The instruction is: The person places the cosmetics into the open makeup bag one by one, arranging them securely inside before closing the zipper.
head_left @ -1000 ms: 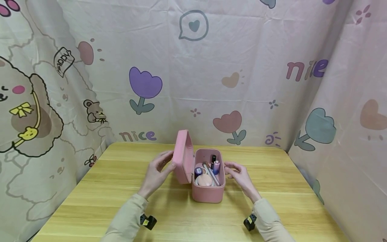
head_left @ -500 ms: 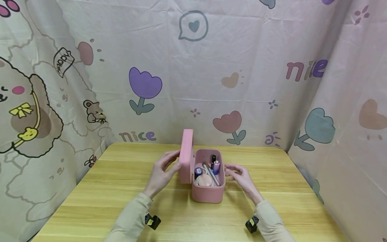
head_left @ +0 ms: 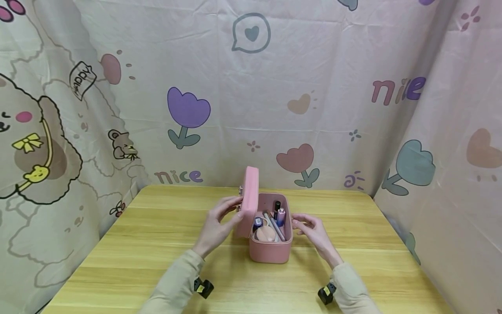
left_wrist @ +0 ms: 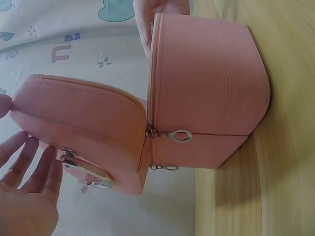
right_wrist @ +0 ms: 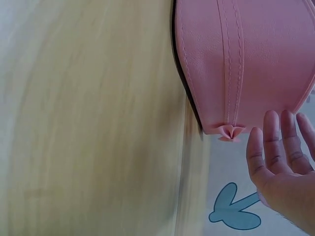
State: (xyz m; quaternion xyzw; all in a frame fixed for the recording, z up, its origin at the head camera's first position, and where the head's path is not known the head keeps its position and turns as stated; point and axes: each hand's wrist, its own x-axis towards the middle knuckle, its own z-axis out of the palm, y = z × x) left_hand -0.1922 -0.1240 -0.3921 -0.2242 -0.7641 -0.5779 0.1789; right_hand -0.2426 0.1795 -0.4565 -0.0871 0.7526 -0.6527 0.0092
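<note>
Left hand (head_left: 218, 226), fingers loosely spread, touches raised pink leather-look lid (head_left: 250, 192), gripping nothing firmly; right hand (head_left: 312, 232), relaxed, nothing held, beside boxy pink leather-look case (head_left: 270, 253) on pale wooden desk (head_left: 113, 266). Seemingly part closed: small mixed cosmetics (head_left: 266, 234) in, lid not down, zip (left_wrist: 115, 90) undone.

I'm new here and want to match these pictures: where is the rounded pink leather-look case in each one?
Head: the rounded pink leather-look case, below centre.
Left wrist: the case spans the middle, appearing sideways.
Right wrist: the case is upper right, cut off.
Shared landmark: pale wood-grain table.
</note>
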